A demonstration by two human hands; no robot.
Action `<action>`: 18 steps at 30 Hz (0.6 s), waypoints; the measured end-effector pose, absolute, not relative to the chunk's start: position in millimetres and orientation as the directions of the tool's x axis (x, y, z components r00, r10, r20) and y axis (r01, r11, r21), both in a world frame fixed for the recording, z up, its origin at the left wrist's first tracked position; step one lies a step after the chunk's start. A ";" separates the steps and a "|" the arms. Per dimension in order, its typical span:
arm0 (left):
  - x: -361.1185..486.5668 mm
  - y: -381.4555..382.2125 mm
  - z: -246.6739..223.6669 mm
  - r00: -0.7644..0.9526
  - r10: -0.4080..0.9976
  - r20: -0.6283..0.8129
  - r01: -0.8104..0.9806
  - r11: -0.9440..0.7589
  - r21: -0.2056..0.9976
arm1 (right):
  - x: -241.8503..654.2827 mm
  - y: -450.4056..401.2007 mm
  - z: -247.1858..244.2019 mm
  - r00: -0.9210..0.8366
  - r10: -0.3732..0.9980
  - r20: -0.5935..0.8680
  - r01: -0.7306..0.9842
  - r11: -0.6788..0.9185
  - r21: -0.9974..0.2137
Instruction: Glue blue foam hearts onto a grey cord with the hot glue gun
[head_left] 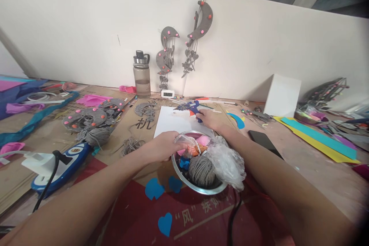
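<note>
My left hand is closed at the left rim of a round metal bowl, its fingertips beside a clear plastic bag of pink and orange pieces. Inside the bowl lies a grey yarn ball with some blue scraps, and a crumpled clear bag hangs over its right side. Beyond the bowl, my right hand grips a blue hot glue gun by its handle, nozzle pointing left. Under the gun lies a white paper sheet.
Blue paper cutouts lie in front of the bowl. To the left are a blue power strip and grey felt moon ornaments. A water bottle stands by the wall, and a phone lies right of my right forearm.
</note>
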State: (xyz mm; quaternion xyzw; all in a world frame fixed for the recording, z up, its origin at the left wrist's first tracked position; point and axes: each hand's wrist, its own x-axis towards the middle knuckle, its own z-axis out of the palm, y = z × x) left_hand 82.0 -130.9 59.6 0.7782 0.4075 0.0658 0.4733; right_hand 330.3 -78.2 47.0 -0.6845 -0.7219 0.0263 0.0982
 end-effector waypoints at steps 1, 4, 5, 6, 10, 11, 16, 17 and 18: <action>81.9 -131.3 60.2 0.668 0.691 -0.276 0.564 -0.228 0.794 | 328.9 -79.5 47.7 -0.053 0.994 0.096 0.985 0.067 -0.157; 81.7 -132.5 62.3 0.672 0.689 -0.272 0.562 -0.235 0.793 | 324.3 -83.8 50.4 -0.078 0.995 0.065 0.990 0.085 -0.111; 81.8 -132.9 62.9 0.666 0.692 -0.279 0.569 -0.231 0.789 | 322.8 -85.7 51.3 -0.088 0.995 0.056 0.991 0.093 -0.095; 81.9 -133.1 63.2 0.661 0.695 -0.283 0.574 -0.225 0.787 | 321.3 -87.8 52.3 -0.098 0.994 0.049 0.992 0.102 -0.080; 82.4 -133.3 62.7 0.660 0.697 -0.280 0.568 -0.219 0.793 | 316.6 -95.4 55.1 -0.128 0.991 0.033 0.991 0.129 -0.034; 82.4 -133.2 62.2 0.661 0.697 -0.276 0.566 -0.222 0.794 | 315.8 -96.5 55.2 -0.128 0.991 0.031 0.991 0.129 -0.027; 81.4 -132.8 60.7 0.699 0.670 -0.250 0.532 -0.254 0.808 | 311.6 -97.3 54.3 -0.082 0.995 0.049 0.997 0.083 -0.011; 81.1 -132.8 60.6 0.700 0.669 -0.249 0.529 -0.252 0.811 | 310.5 -97.6 54.6 -0.071 0.996 0.052 0.997 0.071 -0.008; 80.9 -132.9 60.7 0.699 0.670 -0.248 0.527 -0.249 0.813 | 309.2 -98.2 55.3 -0.062 0.997 0.051 0.998 0.062 -0.003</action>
